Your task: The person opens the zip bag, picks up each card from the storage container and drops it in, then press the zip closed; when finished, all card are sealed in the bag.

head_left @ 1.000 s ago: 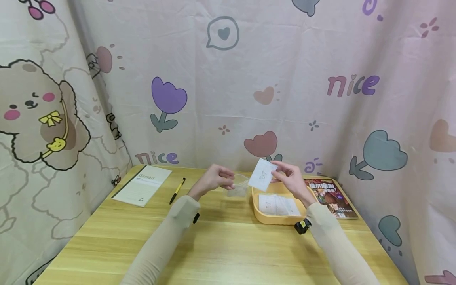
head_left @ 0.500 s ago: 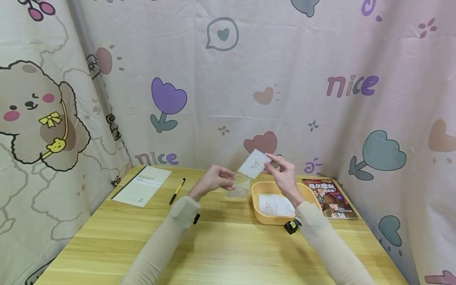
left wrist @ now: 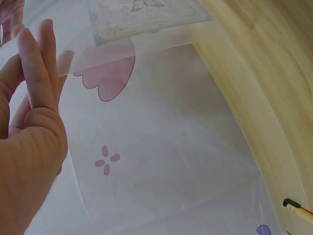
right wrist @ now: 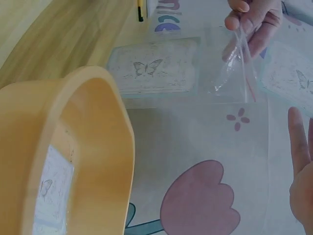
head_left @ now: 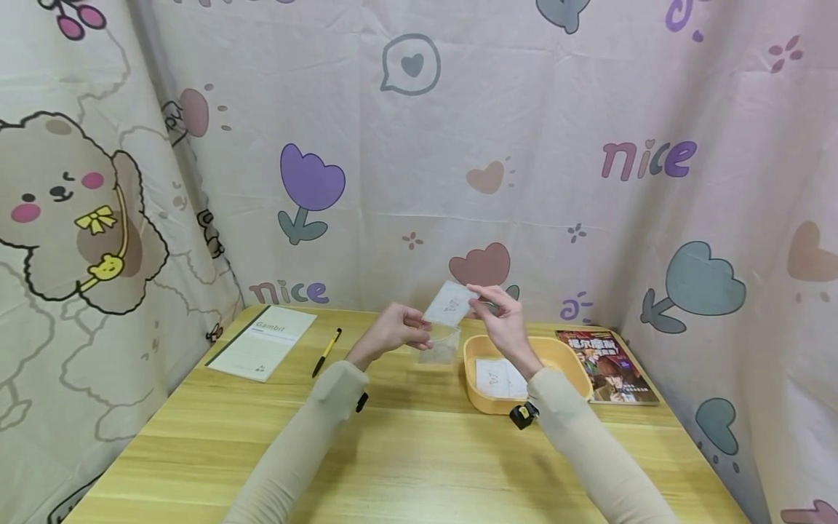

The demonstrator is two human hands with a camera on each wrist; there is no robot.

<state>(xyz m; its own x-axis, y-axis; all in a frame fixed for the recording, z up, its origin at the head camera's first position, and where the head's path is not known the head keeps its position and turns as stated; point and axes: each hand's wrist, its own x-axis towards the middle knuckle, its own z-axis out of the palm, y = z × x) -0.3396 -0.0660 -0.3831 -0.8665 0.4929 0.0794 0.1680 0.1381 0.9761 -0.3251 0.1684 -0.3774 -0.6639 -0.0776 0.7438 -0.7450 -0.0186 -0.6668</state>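
While both hands work, a pen (head_left: pixel 326 351) lies left beside a booklet (head_left: pixel 263 340).

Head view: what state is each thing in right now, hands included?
Left hand: pinches the clear bag's rim.
Clear bag: held above the table, mouth up.
Right hand: holds the white packet.
White packet: tilted, just above the bag's mouth.
Yellow tray: on the table, more packets inside.
Pen: lying flat.
Notebook: closed.
Magazine: closed, lying flat.

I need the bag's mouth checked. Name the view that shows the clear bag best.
Right wrist: the clear bag hangs whole from the left hand, mouth pinched. Head shows it small and faint. Left wrist shows only a film edge close up.
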